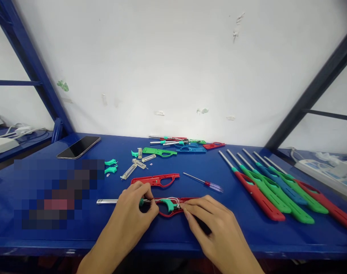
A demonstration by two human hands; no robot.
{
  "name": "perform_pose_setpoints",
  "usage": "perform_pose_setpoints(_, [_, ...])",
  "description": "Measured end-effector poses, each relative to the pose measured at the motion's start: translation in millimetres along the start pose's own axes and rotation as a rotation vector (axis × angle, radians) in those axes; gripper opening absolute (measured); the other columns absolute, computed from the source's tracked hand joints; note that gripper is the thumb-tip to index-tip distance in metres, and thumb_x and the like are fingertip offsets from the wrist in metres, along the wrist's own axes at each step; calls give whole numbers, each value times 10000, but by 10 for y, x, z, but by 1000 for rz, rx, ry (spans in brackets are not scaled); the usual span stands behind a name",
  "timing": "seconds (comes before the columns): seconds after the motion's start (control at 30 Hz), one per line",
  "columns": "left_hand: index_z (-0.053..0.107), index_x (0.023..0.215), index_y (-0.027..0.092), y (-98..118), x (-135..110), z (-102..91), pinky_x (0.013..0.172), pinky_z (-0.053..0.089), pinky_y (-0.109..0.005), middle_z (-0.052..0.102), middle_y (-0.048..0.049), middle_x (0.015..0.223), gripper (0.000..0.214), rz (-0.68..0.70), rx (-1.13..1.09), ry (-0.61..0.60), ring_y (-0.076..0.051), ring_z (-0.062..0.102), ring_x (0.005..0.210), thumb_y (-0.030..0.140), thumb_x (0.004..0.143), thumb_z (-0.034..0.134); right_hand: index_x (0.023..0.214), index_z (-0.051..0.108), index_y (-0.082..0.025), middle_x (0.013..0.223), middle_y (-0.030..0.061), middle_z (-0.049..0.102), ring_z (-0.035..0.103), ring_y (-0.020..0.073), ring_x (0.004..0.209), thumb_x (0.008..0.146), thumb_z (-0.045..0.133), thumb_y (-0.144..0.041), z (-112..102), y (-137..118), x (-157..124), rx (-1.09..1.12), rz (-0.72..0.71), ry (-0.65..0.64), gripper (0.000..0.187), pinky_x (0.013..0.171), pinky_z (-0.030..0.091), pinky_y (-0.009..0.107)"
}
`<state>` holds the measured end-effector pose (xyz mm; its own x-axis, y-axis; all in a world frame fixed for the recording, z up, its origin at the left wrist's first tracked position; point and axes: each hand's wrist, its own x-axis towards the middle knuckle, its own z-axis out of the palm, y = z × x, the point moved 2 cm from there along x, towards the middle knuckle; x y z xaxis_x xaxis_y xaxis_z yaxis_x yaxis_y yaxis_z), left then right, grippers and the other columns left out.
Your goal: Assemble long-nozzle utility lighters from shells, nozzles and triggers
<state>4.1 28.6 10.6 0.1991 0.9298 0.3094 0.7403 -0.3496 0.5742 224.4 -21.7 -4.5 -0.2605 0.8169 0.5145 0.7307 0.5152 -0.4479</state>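
Note:
A utility lighter with its red half-shell (167,214) open lies near the table's front edge. Inside it show a teal trigger (170,206) and a thin white wire (173,198). The silver tube (107,201) sticks out to the left. My left hand (137,207) is closed round the lighter's neck, where tube and shell meet. My right hand (211,217) pinches at the shell's inside just right of the trigger; its fingertips hide what they press. Just behind lies a separate red half-shell (156,180), and a screwdriver (204,182) with a clear purple handle rests further right.
Several assembled lighters (264,190) lie at the right. Clear fuel tanks (129,171), loose teal triggers (111,167) and a green half-shell (159,152) are behind my left hand. More lighter parts (184,144) lie by the wall. A phone (79,147) sits back left; a patch below it is blurred.

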Motion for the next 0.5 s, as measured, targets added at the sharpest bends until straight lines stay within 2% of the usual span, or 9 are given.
perform_pose_setpoints(0.33, [578,747,244,0,-80,0,758,495,-405,675,-19,846,196,-32,-28,9,-249,668,800,302,908,483,1128,767,-281,1105,0,822,761,236,956,1054,578,-182,27,33,-19,-59,-49,26,227,892,597,392])
perform_pose_setpoints(0.5, [630,831,254,-62,-126,44,812,517,-439,691,-31,926,192,-13,-50,41,-270,675,881,325,948,495,1292,689,-277,1126,17,821,772,242,939,1086,532,-232,22,30,-29,-133,-85,97,263,868,608,398])
